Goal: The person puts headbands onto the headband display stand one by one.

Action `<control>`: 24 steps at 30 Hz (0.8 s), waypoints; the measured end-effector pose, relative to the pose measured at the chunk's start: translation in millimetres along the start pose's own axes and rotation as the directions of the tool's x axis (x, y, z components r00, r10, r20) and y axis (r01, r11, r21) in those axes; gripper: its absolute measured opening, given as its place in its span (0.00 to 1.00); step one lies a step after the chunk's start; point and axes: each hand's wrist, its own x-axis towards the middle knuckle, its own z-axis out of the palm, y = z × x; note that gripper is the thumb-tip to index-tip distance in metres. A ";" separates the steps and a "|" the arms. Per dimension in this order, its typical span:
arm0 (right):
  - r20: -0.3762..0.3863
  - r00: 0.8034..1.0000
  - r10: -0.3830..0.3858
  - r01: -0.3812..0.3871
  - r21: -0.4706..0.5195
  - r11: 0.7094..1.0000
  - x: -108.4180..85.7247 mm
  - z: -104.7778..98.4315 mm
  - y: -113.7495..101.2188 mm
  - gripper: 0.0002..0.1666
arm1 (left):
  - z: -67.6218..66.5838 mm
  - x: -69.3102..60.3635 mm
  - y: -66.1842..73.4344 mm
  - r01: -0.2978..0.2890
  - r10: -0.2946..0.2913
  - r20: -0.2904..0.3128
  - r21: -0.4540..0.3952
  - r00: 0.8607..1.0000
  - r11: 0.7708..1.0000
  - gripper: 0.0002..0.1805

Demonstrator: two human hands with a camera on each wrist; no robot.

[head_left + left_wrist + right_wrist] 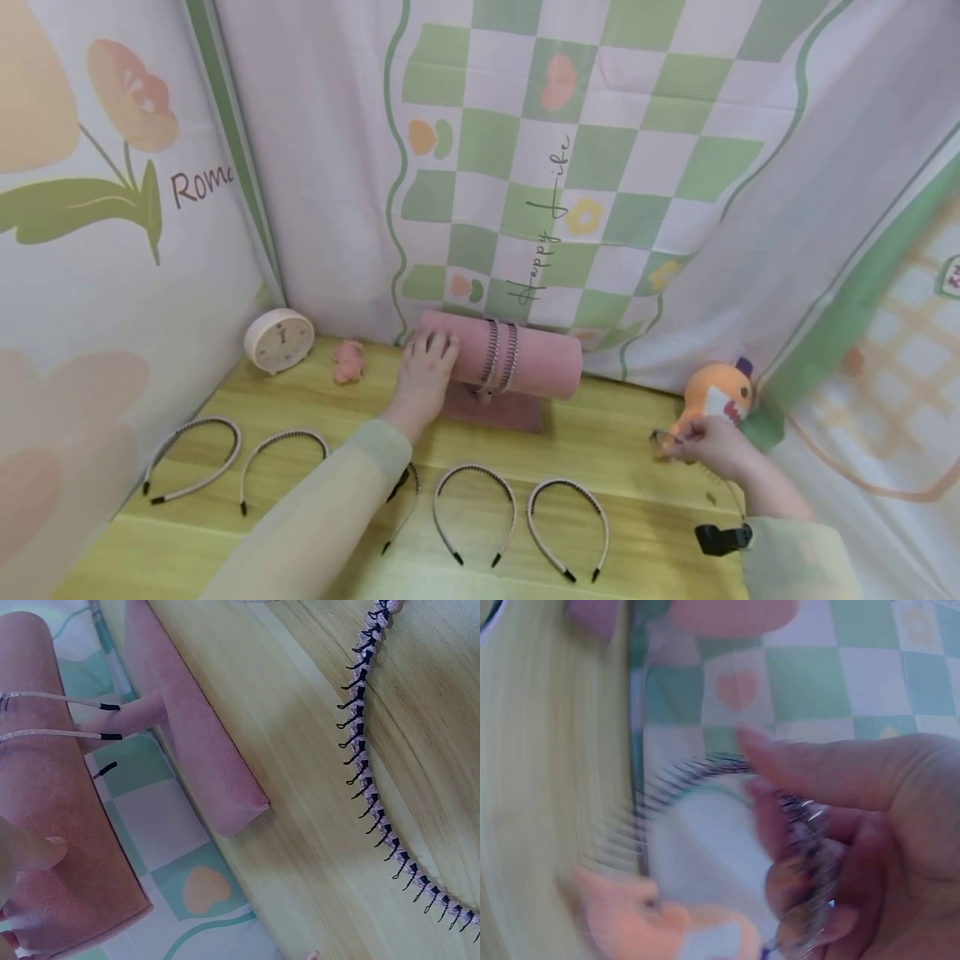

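Observation:
A pink padded roll stand (547, 358) lies across the back of the table, two toothed headbands (492, 354) looped round its middle. My left hand (426, 371) holds the roll's left end, fingers over the top. In the left wrist view, its thumb (45, 851) presses the roll's side. Off to the right, my right hand (712, 450) pinches another headband; in the right wrist view, that headband (806, 832) curves between thumb and fingers, its dark teeth blurred. Several pale headbands (475, 467) lie along the front, one partly hidden by my left forearm.
A white round clock (279, 340) and a small pink toy (348, 362) stand at the back left. Beside my right hand sits an orange plush toy (705, 387). A checked curtain (517, 150) hangs behind the table, with printed cloth on both sides.

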 end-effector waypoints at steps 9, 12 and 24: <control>-0.053 0.995 0.084 -0.043 0.527 0.849 24.9 23.0 -30.7 0.13 | 0.7 0.6 -0.8 0.000 0.000 0.009 -0.001 1.000 1.000 0.30; -0.084 0.995 0.062 0.005 0.628 0.778 31.6 33.4 -44.9 0.16 | 0.8 1.5 -0.2 0.001 -0.001 0.008 0.000 1.000 1.000 0.31; -0.259 0.956 0.141 0.058 0.635 0.770 61.6 58.8 -101.6 0.21 | -3.0 2.3 2.2 0.024 -0.025 0.065 0.019 0.998 1.000 0.33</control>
